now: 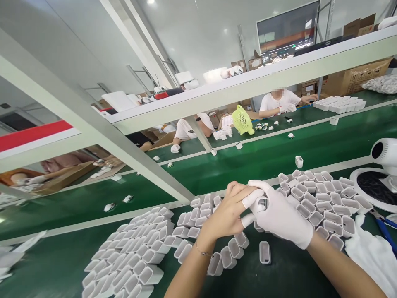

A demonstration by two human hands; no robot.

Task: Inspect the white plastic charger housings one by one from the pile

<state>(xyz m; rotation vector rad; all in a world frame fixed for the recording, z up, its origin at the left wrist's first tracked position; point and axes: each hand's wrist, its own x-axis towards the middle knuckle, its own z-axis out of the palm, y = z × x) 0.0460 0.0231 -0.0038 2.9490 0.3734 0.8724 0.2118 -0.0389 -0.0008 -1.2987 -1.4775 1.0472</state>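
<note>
**Matt plastic everywhere, honestly**

White shells [136,258] look like smooth, matt plastic. Right-hand glove [281,217] seems to be soft, matt cloth, while the green belt [263,153] is kinda glossy. Blue plier grips [384,234]? Smooth plastic, I'd say.

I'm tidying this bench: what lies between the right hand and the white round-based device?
In the head view, a cluster of open-topped white cases lies between the right hand and the device.
</note>
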